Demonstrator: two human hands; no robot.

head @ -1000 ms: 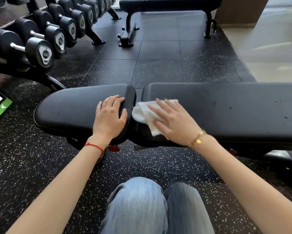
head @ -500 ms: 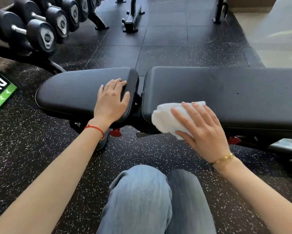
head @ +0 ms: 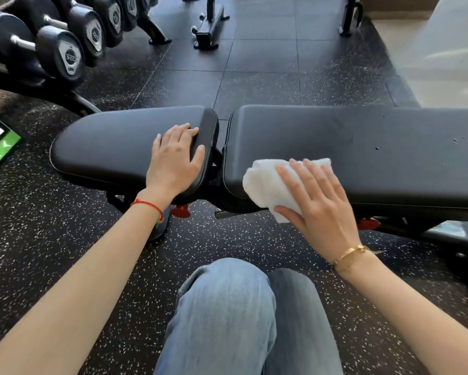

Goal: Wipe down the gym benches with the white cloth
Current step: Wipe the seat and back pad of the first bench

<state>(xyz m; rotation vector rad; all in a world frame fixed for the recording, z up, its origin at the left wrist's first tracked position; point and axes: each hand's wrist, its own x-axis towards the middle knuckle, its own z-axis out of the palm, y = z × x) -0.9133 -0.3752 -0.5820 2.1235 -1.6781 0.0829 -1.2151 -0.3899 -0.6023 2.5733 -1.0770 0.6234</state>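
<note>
Right hand (head: 319,201) flat on cloth (head: 265,185), fingers spread and nearly straight, thumb tucked along the cloth's lower edge. It presses rather than grips. Cloth is bunched, sitting on the near left corner of the long pad (head: 363,147) and lapping over its front edge.

Left hand (head: 174,158) open, palm down on the seat pad (head: 113,147), fingertips at that pad's right end, thumb toward the gap between pads. Holds nothing; looks like a brace.

Bench (head: 430,196) runs across the view on speckled floor (head: 38,239). Small specks or droplets show on the long pad far right, well apart from the cloth. Dumbbells (head: 62,52) racked upper left. Second bench's frame (head: 211,25) beyond. Knees in jeans (head: 227,307) below.

Risks, as judged:
- Cloth held only by palm pressure; a fast stroke over the rounded edge could let it slide out and drop to the floor.
- Bunched cloth means a narrow contact patch, so streaks or missed strips are likely.
- Far-right specks sit at full reach and are easy to skip.
- Left thumb is near the pad gap; leaning weight there could pinch it if the pad shifts.
</note>
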